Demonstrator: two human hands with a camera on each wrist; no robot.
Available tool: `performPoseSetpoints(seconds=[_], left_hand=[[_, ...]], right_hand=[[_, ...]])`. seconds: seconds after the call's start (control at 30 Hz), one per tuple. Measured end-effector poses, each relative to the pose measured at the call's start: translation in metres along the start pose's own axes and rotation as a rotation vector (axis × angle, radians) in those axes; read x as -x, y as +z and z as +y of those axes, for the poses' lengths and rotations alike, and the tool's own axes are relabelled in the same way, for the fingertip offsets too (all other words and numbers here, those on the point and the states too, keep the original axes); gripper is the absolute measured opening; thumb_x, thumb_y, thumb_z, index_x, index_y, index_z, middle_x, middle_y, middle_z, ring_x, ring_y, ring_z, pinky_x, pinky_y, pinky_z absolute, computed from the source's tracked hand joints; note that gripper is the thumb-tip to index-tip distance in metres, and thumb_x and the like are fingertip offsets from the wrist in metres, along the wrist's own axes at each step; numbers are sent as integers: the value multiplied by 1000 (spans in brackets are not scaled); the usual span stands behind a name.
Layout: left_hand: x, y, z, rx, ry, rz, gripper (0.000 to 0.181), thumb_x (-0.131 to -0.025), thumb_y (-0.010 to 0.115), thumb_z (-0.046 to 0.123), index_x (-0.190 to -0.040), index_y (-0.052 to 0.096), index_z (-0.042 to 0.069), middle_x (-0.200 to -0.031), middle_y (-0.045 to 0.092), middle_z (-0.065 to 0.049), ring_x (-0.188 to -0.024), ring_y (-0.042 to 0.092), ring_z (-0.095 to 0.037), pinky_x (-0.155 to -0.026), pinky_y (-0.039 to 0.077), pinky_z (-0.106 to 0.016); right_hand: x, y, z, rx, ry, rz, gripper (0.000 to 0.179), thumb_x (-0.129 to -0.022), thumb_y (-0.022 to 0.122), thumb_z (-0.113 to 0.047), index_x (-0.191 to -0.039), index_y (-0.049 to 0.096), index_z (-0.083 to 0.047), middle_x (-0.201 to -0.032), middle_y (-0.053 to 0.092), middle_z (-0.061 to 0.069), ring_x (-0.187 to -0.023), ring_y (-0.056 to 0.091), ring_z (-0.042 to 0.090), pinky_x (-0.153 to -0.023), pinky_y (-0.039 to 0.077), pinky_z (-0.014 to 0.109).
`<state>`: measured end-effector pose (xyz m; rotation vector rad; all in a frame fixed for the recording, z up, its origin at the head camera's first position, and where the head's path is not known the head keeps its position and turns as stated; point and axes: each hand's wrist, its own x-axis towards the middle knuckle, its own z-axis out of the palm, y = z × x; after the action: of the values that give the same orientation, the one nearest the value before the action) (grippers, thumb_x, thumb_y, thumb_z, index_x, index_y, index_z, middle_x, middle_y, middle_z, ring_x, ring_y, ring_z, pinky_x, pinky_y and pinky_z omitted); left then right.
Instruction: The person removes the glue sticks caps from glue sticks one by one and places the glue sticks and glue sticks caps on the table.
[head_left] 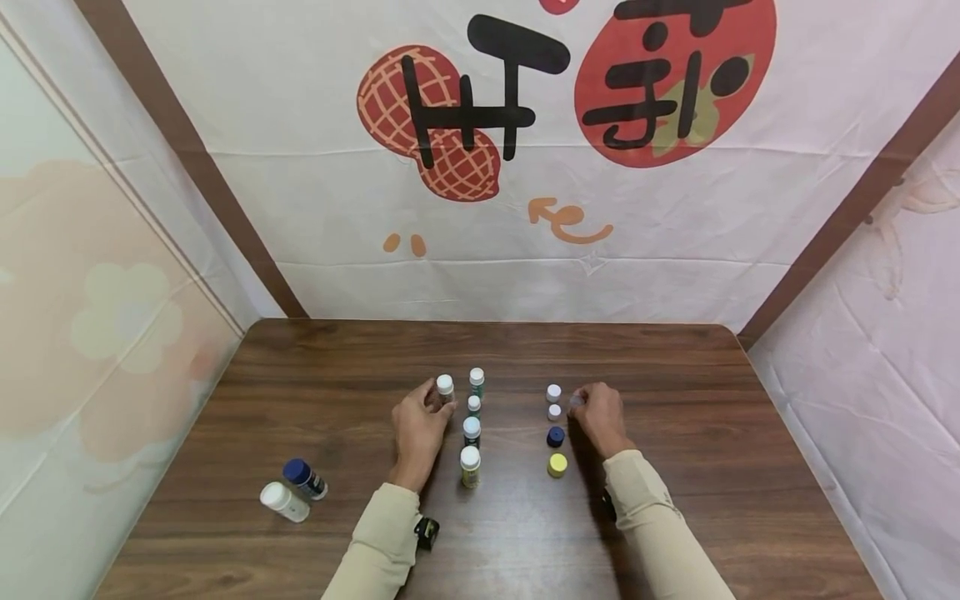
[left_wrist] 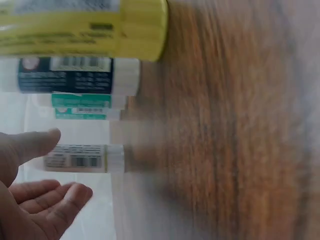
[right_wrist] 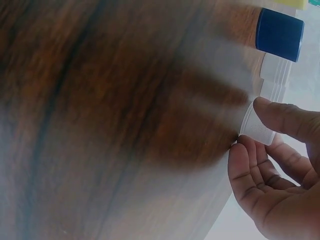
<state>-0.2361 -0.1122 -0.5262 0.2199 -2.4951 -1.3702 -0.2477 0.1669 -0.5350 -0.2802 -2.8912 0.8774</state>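
Pinches a ribbed cap between thumb and fingertips of the right hand, over the right half of the table, just right of two white caps. Holds the left hand loosely parted about a bottle, thumb to one side and fingers to the other, slack rather than clenched, with contact at the thumb unclear. Has four upright bottles in a row just right of that one, with yellow at the near end. Has a blue cap and a yellow cap in line with the white ones, nearer the body. Has a blue-topped bottle and a white-topped bottle side by side, well to the left. Wears pale sleeves. Faces a printed cloth behind the table.
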Motion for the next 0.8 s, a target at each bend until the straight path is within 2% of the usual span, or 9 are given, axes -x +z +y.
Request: performPoseSetpoints(seconds=[0.1,0.27,0.37,0.6,0.73,0.8], left_hand=[[9,-11,3,58,-33,5,49,-76,80,5,-121,63,-6,-108,67,-24,-95,68,-33,-79,55,-40],[29,-31,6,137,-2,73,41,-77,79,3,-115,66,-6,-108,68,-22,-96,67,-34,-79,55,-40],[42,-43,7,154,9,107,37,-77,79,2,-112,68,-6,-104,70,-19,-92,68,-33,-76,56,-37],[68,-75,5,214,-70,124,32,-78,78,0,-107,69,-6,-97,71,-19,-85,70,-28,-69,52,-14],[77,-92,4,211,-88,164,29,-78,78,-2,-105,70,-7,-95,71,-19,-84,69,-24,-69,52,-13],[82,-100,3,203,-99,181,27,-79,78,0,-104,70,-5,-95,71,-18,-82,69,-18,-69,52,-14]], right_hand=[[0,0,-1,-1,-11,4,9,-67,76,-1,-74,73,-6,-75,68,7,-73,60,24,-72,51,41],[1,1,-2,2,-6,3,10,-67,75,-2,-77,73,-5,-77,69,9,-75,61,25,-73,51,41],[2,2,-2,5,8,-1,11,-68,75,-2,-78,73,-4,-78,69,9,-75,60,25,-73,51,41],[3,3,-2,-2,8,-3,14,-66,76,-1,-79,74,-4,-78,69,10,-72,59,25,-71,51,41],[3,3,-1,-7,13,-7,12,-67,76,-1,-78,74,-5,-77,68,9,-73,58,24,-71,50,41],[2,3,-1,-5,16,-10,11,-67,76,-1,-77,73,-6,-76,67,8,-73,57,24,-71,50,41]])
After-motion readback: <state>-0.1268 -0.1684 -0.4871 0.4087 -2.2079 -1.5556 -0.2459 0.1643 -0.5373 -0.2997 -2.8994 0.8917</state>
